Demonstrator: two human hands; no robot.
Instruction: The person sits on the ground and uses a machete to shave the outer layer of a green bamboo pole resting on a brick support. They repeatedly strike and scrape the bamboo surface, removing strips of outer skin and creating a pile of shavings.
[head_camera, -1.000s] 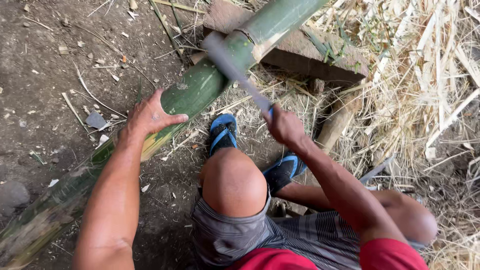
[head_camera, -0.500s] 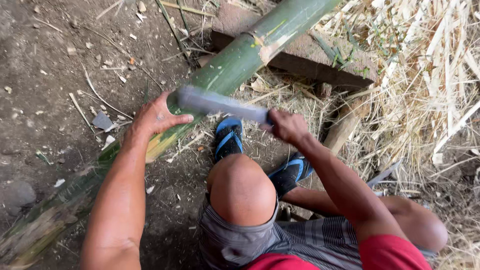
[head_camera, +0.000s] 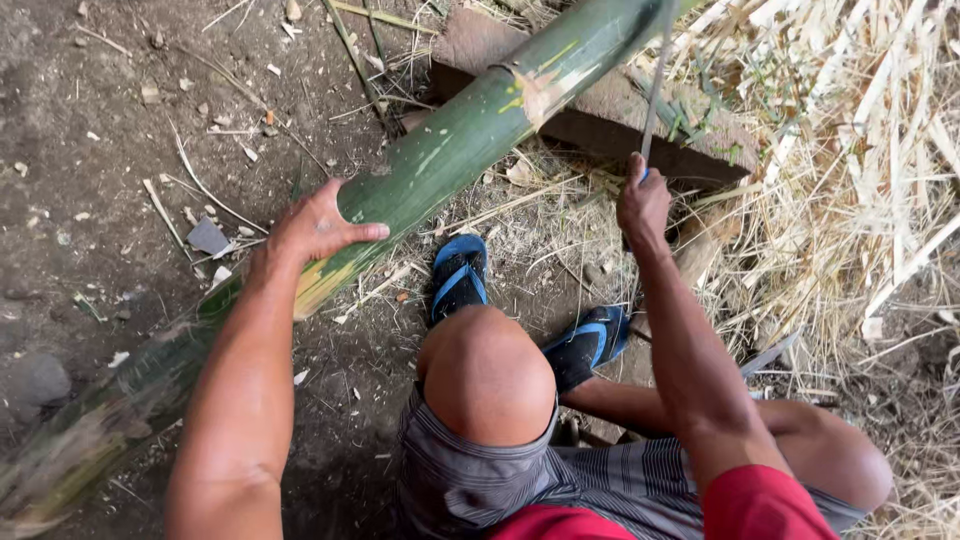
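Bamboo pole (head_camera: 450, 150): green, lying diagonally across the dirt ground (head_camera: 120, 120), its upper part propped on a brown wooden block (head_camera: 600, 120) near the top edge of the ground area. Step in hand, judged: chopping or trimming at the pale notch over the block. Your left hand (head_camera: 315, 225) presses palm-down on the pole, fingers spread, not wrapped around it. Your right hand (head_camera: 642, 205) is clenched around the handle of a long blade (head_camera: 655, 85), raised upright above the block. The next stroke calls for a steady pole and a clear left hand.
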